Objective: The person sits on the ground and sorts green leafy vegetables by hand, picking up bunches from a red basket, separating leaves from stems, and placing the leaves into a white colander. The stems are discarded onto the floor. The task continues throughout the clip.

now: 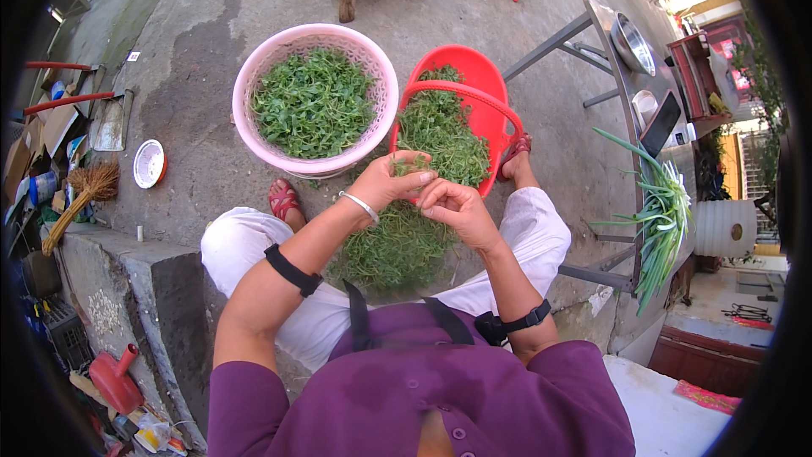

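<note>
At frame centre, the left hand (391,181) pinches thin leafy green stems (412,167), the right hand (461,210) bunches its fingers together, and a loosened pinch could scatter bits onto the grey concrete floor (190,148).

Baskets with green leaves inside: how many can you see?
2: the pink basket ahead on the left, and the red basket to its right.

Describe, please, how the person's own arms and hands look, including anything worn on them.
Both the left hand and right hand are ungloved. A thin, silvery bangle circles the left wrist. Each arm wears a black strap near the elbow: left strap, right strap. The sleeves are short and purple.
</note>
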### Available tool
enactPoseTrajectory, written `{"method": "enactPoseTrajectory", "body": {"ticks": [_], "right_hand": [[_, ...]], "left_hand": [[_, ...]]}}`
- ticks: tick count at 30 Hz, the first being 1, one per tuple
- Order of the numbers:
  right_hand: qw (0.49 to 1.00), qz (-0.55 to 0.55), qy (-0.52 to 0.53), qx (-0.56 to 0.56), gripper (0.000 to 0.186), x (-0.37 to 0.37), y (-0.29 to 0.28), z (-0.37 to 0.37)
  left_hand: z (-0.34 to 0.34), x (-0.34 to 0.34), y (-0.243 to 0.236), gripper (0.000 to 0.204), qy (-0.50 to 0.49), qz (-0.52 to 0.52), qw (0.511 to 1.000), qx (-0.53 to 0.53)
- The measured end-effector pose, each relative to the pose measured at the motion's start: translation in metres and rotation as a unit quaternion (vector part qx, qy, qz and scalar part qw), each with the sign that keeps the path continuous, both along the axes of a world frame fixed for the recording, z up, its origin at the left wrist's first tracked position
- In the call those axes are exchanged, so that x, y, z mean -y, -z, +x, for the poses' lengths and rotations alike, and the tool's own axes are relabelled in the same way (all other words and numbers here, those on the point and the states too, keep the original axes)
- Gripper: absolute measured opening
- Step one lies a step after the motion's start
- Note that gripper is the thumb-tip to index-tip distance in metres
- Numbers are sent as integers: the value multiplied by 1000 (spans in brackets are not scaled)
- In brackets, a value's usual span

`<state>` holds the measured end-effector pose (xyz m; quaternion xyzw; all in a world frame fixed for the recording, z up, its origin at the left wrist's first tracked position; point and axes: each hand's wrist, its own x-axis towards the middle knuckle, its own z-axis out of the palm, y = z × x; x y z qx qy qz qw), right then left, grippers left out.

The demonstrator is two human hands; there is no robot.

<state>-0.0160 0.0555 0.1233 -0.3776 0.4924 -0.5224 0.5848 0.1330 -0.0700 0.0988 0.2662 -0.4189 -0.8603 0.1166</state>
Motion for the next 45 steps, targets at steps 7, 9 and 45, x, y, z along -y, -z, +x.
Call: {"method": "enactPoseTrajectory", "body": {"ticks": [7, 9, 45], "right_hand": [[972, 126, 153, 128, 13, 7, -2, -4], [961, 125, 145, 199, 15, 9, 0, -2], [916, 75, 330, 216, 11, 15, 19, 0]], "left_hand": [[9, 4, -9, 30, -17, 77, 996, -33], [10, 3, -8, 30, 23, 78, 996, -34], [4, -1, 3, 18, -28, -89, 993, 69]]}}
